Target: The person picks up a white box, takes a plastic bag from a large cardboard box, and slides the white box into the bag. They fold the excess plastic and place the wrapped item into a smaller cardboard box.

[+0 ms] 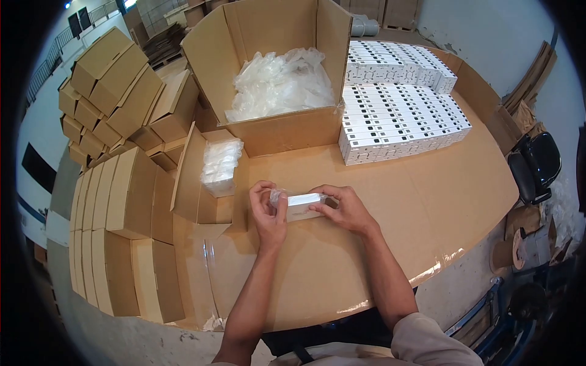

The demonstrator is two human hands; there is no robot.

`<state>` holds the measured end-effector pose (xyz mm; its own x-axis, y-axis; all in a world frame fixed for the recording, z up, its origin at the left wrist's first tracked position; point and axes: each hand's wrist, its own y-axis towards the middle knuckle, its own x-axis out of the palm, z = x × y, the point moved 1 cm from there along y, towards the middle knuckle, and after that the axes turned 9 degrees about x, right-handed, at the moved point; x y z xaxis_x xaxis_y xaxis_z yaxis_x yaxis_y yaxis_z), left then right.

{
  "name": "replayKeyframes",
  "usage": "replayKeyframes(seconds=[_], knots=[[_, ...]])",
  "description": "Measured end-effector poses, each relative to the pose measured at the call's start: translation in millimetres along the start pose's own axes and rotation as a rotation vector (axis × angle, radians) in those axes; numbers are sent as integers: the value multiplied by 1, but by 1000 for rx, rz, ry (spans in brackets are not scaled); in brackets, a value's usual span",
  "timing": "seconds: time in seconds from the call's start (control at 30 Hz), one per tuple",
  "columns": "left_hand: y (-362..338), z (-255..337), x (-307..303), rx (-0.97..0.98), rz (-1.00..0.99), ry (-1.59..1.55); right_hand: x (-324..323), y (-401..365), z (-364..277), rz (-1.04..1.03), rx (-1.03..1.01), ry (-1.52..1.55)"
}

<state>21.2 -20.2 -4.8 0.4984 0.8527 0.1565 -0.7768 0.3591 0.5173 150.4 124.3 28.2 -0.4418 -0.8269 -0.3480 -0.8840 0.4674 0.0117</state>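
Between my two hands, just above the cardboard-covered table [317, 268], is a small white box [302, 207] in a clear plastic bag. My left hand [268, 210] is closed on its left end, where the plastic bunches up. The right end is gripped by my right hand [342, 207], thumb in front and fingers behind. To the left stands an open cardboard carton [213, 211] with several plastic-wrapped white boxes [220, 165] lined up inside. Beyond my hands, a large open carton [293, 135] holds a heap of clear plastic bags [278, 82].
Rows of white boxes [403, 122] with dark printed squares are stacked at the back right. Brown cartons [116, 201] stand at the left edge, with more cartons [116, 85] piled behind. A black chair [534, 165] is beyond the table's right edge.
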Motion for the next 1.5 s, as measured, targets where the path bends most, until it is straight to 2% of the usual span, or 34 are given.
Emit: replayKeyframes(seconds=[0.07,0.17,0.27,0.47,0.67,0.97,1.07,1.17,1.27,1.37,1.5], knots=[[0,8,0,165,3,221,0,0,1,-3,-3,11],[7,25,-3,608,-111,574,0,-1,-2,6,24,62],[-3,20,-5,591,-275,675,-3,1,1,56,-30,38],[-1,28,0,607,-320,726,-7,0,5,54,-78,-15],[3,26,-4,562,-320,721,-13,-2,-1,20,-20,-36],[5,17,-6,457,-277,654,-14,1,8,14,-64,13],[7,18,-8,399,-292,627,-15,2,8,22,-64,-17],[3,11,-8,147,-246,459,-14,2,9,34,-90,-20],[4,13,-9,152,-309,465,-16,-1,2,-9,42,6],[5,16,-9,-6,-298,403,-15,1,9,34,-135,33],[5,11,-10,-32,-294,340,-12,-2,-7,112,-157,45]])
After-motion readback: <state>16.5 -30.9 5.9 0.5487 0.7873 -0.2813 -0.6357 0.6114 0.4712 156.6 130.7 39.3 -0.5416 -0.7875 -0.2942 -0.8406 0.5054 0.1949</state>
